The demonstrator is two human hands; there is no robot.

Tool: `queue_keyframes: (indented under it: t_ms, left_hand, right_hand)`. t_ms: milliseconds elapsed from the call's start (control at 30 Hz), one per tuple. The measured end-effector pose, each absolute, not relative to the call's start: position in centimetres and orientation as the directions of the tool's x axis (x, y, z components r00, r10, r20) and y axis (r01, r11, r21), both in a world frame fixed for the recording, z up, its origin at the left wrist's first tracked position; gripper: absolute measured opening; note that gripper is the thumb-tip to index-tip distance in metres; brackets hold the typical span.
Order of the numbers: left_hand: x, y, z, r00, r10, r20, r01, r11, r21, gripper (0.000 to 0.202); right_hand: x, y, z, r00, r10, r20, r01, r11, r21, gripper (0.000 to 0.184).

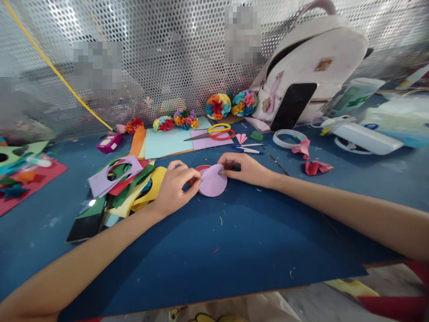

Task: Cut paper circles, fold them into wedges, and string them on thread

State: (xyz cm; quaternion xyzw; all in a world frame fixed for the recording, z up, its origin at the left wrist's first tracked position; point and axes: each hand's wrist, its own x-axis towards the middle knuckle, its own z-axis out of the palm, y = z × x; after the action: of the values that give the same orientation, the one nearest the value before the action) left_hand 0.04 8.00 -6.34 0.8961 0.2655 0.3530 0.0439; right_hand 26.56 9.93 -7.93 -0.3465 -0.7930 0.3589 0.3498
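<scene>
A lilac paper circle (213,181) lies on the blue table (214,241), with a red paper piece (201,169) showing from under its top edge. My left hand (174,188) pinches the circle's left edge with curled fingers. My right hand (246,169) holds the circle's upper right edge, fingers bent down onto it. A small dark object (234,167) lies under my right fingers; I cannot make out what it is.
Cut coloured paper sheets (129,185) and a phone (87,221) lie at left. Scissors (214,133) rest on pastel sheets behind, with several paper flowers (218,106). A white backpack (311,71), tape roll (288,137) and pink scraps (315,167) stand at right.
</scene>
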Motion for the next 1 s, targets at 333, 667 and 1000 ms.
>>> queue_keyframes:
  t_ms: [333, 667, 1000]
  left_hand:
    - [-0.1, 8.0, -6.3, 0.633, 0.427, 0.646, 0.362, -0.901, 0.240, 0.011]
    - [-0.2, 7.9, -6.2, 0.644, 0.429, 0.633, 0.365, -0.900, 0.238, 0.016]
    - [0.2, 8.2, -6.6, 0.867, 0.332, 0.370, 0.290, -0.942, 0.167, 0.040]
  right_hand:
    - [27.8, 10.4, -6.5, -0.542, 0.796, 0.269, 0.337, 0.499, -0.798, 0.022]
    - [28.5, 10.4, -6.5, -0.579, 0.776, 0.248, 0.354, 0.514, -0.781, 0.017]
    - [28.5, 11.2, -7.5, -0.353, 0.865, 0.357, 0.237, 0.451, -0.860, 0.029]
